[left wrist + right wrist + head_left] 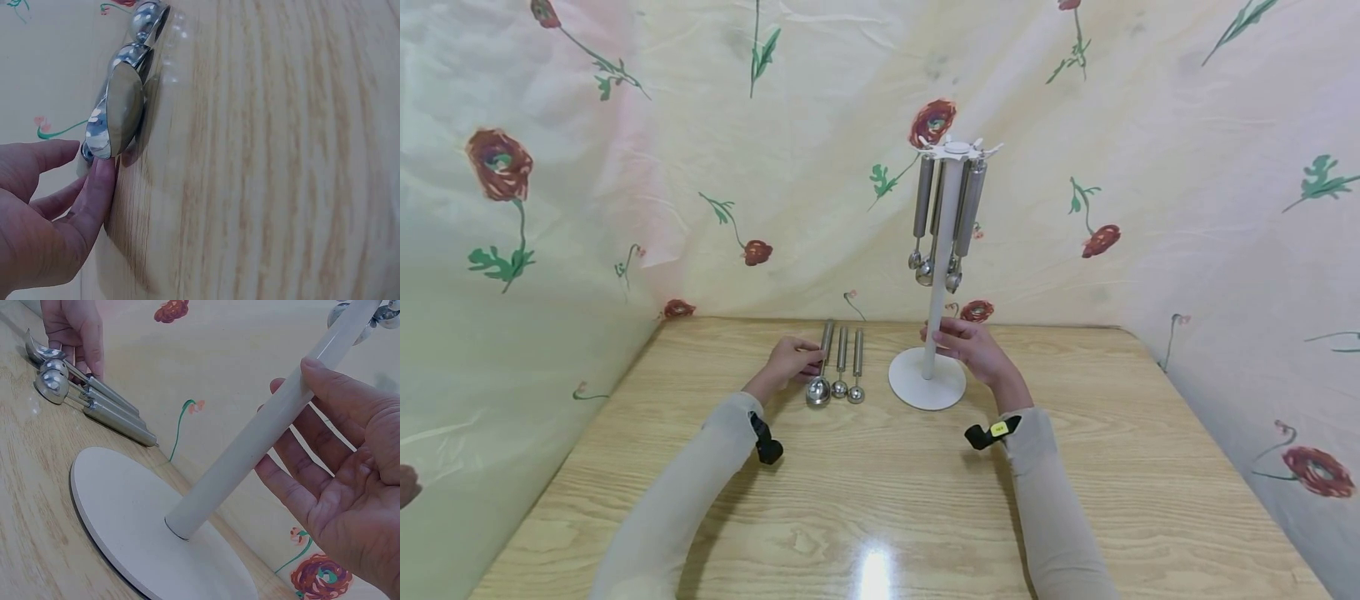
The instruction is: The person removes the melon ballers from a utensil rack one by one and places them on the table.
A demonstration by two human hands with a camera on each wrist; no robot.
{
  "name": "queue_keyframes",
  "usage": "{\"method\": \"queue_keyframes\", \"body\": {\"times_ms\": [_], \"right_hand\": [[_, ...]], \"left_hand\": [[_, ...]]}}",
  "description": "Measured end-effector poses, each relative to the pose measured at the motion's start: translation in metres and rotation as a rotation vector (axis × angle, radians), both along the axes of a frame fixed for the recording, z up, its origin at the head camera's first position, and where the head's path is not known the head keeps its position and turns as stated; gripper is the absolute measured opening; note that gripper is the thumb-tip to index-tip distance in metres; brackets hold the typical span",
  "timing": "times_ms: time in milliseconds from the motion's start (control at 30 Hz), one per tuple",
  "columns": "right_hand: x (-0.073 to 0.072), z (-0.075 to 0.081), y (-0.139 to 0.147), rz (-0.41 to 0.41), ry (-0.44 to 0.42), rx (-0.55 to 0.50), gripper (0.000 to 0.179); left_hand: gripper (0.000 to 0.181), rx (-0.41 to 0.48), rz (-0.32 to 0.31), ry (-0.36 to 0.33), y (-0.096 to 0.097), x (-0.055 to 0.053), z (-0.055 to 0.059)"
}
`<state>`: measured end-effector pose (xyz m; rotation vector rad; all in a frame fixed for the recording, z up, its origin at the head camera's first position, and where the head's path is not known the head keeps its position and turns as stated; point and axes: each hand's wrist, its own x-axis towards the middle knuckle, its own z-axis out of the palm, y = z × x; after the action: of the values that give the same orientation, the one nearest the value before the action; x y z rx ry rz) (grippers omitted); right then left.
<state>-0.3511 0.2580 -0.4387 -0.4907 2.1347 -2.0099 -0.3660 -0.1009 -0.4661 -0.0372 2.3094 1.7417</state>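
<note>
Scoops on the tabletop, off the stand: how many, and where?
3, in a row left of the white stand: the large scoop at the left hand, the middle scoop, and the right scoop, nearest the stand. None in that row seems hidden.

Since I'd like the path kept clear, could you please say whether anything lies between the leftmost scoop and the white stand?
Yes: two smaller scoops lie side by side on the table, right of the leftmost scoop and left of the white stand. Both lie low, so a lifted scoop could probably pass above them.
</note>
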Motion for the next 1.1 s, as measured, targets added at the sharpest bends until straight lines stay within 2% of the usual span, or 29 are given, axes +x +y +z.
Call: {"method": "queue_keyframes", "body": {"times_ms": [267, 500, 600, 833, 967, 1100], "right_hand": [[0.0, 0.001, 0.0, -0.009, -0.004, 0.013, 0.05], [0.001, 0.002, 0.0, -0.011, -0.012, -0.006, 0.041], [0.001, 0.001, 0.0, -0.001, -0.003, -0.007, 0.045], [0.0, 0.001, 0.0, 0.001, 0.005, -0.003, 0.048], [0.0, 0.001, 0.0, 0.002, -0.002, 0.001, 0.052], [0.0, 0.002, 0.0, 0.002, -0.006, 0.007, 0.051]], "left_hand": [[0.043, 0.026, -0.002, -0.036, -0.002, 0.0, 0.0], [0.04, 0.029, 0.0, -0.041, -0.003, 0.001, 0.003], [0.038, 0.0, 0.018, -0.023, -0.004, 0.001, 0.005], [0.035, -0.04, 0.131, 0.097, 0.005, 0.002, 0.02], [0.033, -0.001, 0.166, 0.212, 0.02, 0.003, 0.037], [0.03, 0.112, 0.152, 0.319, 0.043, 0.009, 0.063]]}}
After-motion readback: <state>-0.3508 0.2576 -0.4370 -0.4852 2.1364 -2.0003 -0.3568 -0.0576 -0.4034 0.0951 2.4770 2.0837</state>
